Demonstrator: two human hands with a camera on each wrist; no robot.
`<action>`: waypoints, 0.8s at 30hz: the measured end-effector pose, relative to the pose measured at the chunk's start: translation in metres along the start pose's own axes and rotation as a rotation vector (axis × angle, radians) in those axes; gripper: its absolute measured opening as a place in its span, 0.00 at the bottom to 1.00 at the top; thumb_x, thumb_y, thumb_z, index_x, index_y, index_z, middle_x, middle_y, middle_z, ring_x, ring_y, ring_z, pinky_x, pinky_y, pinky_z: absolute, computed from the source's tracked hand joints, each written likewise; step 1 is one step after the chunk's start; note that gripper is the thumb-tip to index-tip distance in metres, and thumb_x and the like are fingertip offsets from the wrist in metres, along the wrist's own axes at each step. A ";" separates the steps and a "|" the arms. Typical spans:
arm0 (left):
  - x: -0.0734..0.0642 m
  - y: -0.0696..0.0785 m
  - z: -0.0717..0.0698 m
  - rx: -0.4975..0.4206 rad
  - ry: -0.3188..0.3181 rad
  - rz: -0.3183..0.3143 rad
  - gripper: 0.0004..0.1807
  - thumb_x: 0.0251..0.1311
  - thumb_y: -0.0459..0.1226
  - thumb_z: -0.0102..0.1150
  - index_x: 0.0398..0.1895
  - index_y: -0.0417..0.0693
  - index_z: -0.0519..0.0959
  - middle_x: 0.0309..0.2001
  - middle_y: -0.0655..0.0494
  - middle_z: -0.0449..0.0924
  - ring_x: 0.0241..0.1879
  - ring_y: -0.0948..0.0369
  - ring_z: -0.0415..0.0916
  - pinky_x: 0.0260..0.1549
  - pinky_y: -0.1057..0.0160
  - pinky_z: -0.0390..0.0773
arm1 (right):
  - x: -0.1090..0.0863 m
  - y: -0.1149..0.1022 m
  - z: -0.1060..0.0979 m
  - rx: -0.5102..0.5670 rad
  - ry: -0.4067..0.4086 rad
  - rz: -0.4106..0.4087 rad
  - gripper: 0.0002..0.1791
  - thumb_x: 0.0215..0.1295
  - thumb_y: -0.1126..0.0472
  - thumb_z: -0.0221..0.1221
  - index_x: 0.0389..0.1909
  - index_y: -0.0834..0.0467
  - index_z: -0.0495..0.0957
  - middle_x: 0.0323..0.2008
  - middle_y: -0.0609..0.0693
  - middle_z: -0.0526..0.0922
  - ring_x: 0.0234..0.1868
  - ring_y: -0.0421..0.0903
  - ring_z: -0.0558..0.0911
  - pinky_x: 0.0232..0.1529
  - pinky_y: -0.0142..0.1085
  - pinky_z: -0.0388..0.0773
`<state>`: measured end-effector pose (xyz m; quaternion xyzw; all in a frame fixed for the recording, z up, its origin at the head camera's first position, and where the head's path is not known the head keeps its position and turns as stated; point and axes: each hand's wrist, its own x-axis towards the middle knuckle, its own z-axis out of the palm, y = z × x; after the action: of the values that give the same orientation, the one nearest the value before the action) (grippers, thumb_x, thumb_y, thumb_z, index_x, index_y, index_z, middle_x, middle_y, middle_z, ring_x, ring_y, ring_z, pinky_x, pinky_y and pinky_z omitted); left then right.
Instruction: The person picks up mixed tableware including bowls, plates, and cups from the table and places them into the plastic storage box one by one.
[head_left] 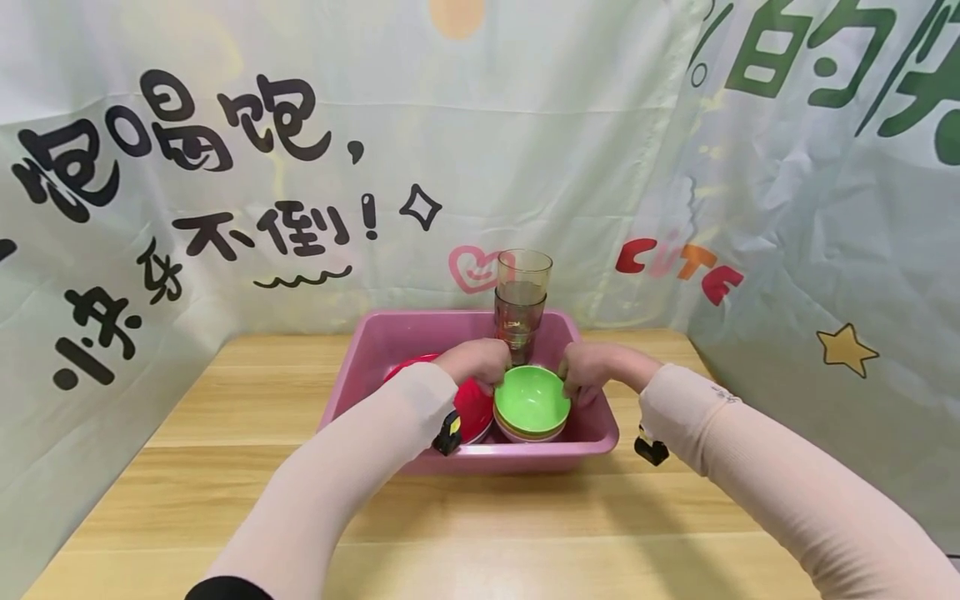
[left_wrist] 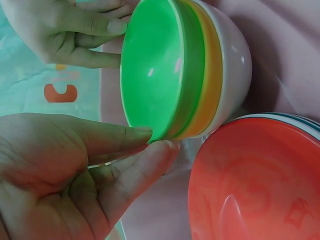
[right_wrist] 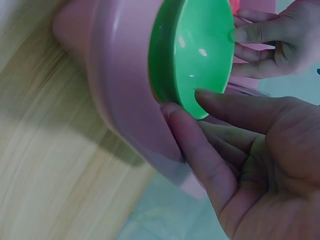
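A green bowl (head_left: 532,398) tops a nested stack inside a pink plastic tub (head_left: 450,461). Beneath it, the left wrist view shows an orange bowl (left_wrist: 214,75) and a pale bowl (left_wrist: 239,65). My left hand (head_left: 482,363) pinches the green rim on its left side, thumb and forefinger at the edge. On the opposite side my right hand (head_left: 587,371) pinches the same rim, its thumb (right_wrist: 220,102) on the inner face and forefinger outside. Red plates (left_wrist: 250,185) lie left of the bowls, partly hidden by my left arm in the head view.
A tall stack of clear brownish cups (head_left: 521,304) rises at the back of the tub, above its rim. The tub stands on a wooden table (head_left: 465,533). Printed cloth (head_left: 390,150) hangs behind the table and along its sides.
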<state>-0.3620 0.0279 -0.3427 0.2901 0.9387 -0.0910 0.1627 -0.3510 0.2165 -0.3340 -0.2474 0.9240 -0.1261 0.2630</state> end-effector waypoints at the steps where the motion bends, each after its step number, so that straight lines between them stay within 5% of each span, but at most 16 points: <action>1: -0.001 -0.001 0.000 -0.017 0.005 0.004 0.11 0.56 0.31 0.63 0.19 0.48 0.73 0.18 0.59 0.67 0.23 0.62 0.63 0.24 0.69 0.68 | -0.001 0.000 0.000 0.024 -0.002 -0.002 0.08 0.59 0.72 0.58 0.21 0.65 0.77 0.18 0.49 0.79 0.19 0.37 0.77 0.24 0.27 0.75; 6: -0.007 -0.009 0.003 -0.155 0.029 0.005 0.02 0.59 0.30 0.61 0.33 0.43 0.83 0.27 0.56 0.80 0.25 0.63 0.70 0.30 0.69 0.76 | -0.007 0.000 -0.003 0.097 0.005 -0.025 0.08 0.60 0.73 0.54 0.22 0.66 0.75 0.17 0.48 0.74 0.18 0.37 0.72 0.23 0.27 0.71; 10: -0.012 -0.016 0.008 -0.257 0.042 -0.014 0.15 0.61 0.31 0.62 0.51 0.40 0.82 0.41 0.51 0.84 0.31 0.63 0.76 0.37 0.68 0.80 | -0.010 0.002 -0.003 0.150 0.020 -0.029 0.05 0.59 0.74 0.54 0.27 0.69 0.77 0.17 0.49 0.74 0.18 0.38 0.72 0.23 0.28 0.72; 13: -0.018 -0.022 0.012 -0.312 0.053 -0.025 0.18 0.61 0.31 0.62 0.55 0.39 0.80 0.43 0.50 0.84 0.29 0.63 0.79 0.35 0.68 0.81 | -0.012 0.004 -0.002 0.179 0.043 -0.032 0.07 0.60 0.73 0.55 0.36 0.71 0.79 0.21 0.51 0.78 0.21 0.40 0.76 0.26 0.30 0.77; 17: -0.026 -0.033 0.015 -0.393 0.085 -0.033 0.19 0.61 0.30 0.61 0.56 0.37 0.79 0.38 0.51 0.85 0.25 0.64 0.80 0.31 0.69 0.81 | -0.018 0.006 -0.001 0.221 0.078 -0.035 0.14 0.62 0.71 0.57 0.47 0.74 0.76 0.27 0.56 0.82 0.26 0.44 0.81 0.31 0.35 0.82; 24: -0.044 -0.053 0.024 -0.488 0.150 -0.063 0.19 0.60 0.30 0.62 0.55 0.37 0.79 0.27 0.54 0.82 0.23 0.64 0.78 0.28 0.68 0.80 | -0.028 0.011 0.000 0.300 0.131 -0.040 0.17 0.66 0.69 0.55 0.52 0.75 0.74 0.32 0.59 0.83 0.33 0.51 0.84 0.35 0.40 0.83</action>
<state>-0.3522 -0.0437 -0.3452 0.2189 0.9509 0.1549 0.1548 -0.3349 0.2406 -0.3266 -0.2147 0.9048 -0.2838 0.2337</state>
